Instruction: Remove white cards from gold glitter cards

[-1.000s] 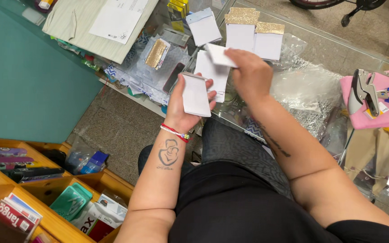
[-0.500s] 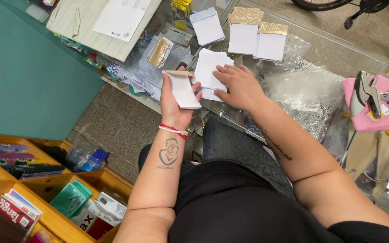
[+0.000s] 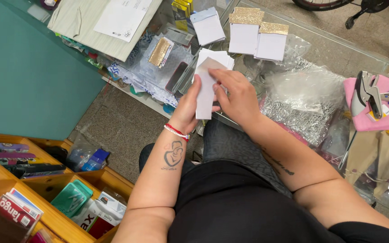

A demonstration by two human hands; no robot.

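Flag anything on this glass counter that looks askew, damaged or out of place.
Nothing looks damaged or spilled. The counter is cluttered: crumpled clear plastic bags lie loose beside three gold-topped white pads, which sit unevenly, at slightly different angles. The left hand and right hand hold a white card stack upright, its cards together.

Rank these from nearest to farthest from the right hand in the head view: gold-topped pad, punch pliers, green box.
1. Gold-topped pad: on the glass counter, just beyond the right hand.
2. Punch pliers: far right, on pink cloth.
3. Green box: lower left, in the wooden tray.
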